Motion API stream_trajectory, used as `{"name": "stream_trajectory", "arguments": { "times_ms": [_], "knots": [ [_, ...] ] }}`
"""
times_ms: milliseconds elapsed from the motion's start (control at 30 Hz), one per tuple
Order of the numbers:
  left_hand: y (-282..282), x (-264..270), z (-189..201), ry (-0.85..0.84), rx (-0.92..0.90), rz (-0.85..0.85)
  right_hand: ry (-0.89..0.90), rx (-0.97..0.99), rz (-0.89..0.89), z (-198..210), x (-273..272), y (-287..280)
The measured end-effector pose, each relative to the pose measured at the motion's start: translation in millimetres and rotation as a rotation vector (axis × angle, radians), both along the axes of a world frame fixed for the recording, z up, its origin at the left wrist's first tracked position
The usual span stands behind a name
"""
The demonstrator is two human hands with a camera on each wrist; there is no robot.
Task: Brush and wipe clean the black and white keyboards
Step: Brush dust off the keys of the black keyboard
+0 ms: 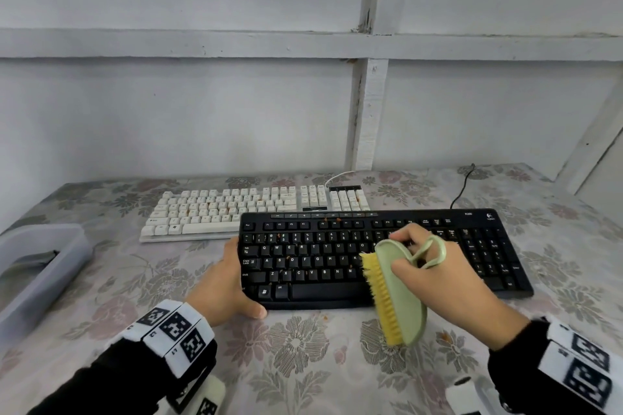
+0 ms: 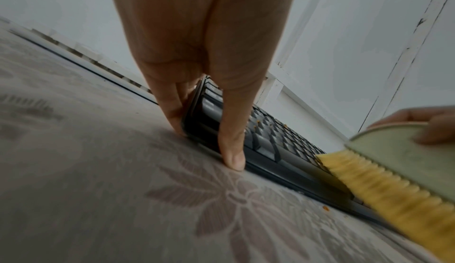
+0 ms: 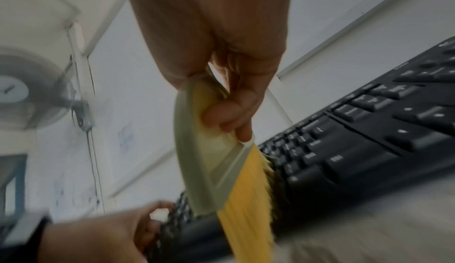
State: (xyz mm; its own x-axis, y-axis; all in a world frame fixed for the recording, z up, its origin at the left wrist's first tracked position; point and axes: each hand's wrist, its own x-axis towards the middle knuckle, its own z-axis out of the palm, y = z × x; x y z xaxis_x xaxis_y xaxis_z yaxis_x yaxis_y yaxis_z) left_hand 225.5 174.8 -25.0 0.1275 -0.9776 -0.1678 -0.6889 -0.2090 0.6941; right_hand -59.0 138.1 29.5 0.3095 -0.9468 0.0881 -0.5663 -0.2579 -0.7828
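The black keyboard [image 1: 381,256] lies across the middle of the head view on the flowered worktop [image 1: 303,364], its long axis running from left to right of the frame and tipping slightly down toward the right. The left hand [image 1: 226,283] clamps its left end — thumb curled along the near edge, fingers against the short side, as the left wrist view shows — so that end is pinned.

The right hand [image 1: 441,280] is closed round the green brush [image 1: 401,293], fingers through its loop handle and thumb on the back. The brush sits at the centre of the frame, its long axis crosswise to the keyboard and its yellow bristles [image 1: 381,300] turned toward the left of the frame, overlapping the near edge just right of the space bar. Orange crumbs still dot the keys in the left half of the board, between the bristles and the holding hand. So the dirt lies to the left of the brush, on the side the bristles face; a further stroke would probably run along the long axis toward the pinned end, or pull toward the near edge.

The white keyboard [image 1: 236,209] lies behind, in the upper left of the table area, parallel and partly overlapped at its right by the black one — also speckled orange, and nearer the left hand.
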Motion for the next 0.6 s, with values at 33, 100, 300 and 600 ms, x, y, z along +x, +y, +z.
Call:
{"name": "stream_trajectory", "arguments": {
  "times_ms": [33,100,300,600],
  "knots": [
    [0.1,0.0,0.0,-0.004,0.001,-0.001,-0.021,-0.039,-0.021,6.6,1.5,-2.4],
    [0.1,-0.3,0.3,-0.011,0.0,0.0,-0.086,-0.108,-0.075,20.0,7.3,-12.3],
    [0.7,-1.7,2.1,-0.015,0.014,0.008,-0.129,-0.137,-0.133,26.7,27.9,-45.7],
    [0.5,-0.6,-0.7,0.029,0.006,0.017,0.021,-0.011,-0.003,-2.8,3.9,-1.7]
  ]
}}
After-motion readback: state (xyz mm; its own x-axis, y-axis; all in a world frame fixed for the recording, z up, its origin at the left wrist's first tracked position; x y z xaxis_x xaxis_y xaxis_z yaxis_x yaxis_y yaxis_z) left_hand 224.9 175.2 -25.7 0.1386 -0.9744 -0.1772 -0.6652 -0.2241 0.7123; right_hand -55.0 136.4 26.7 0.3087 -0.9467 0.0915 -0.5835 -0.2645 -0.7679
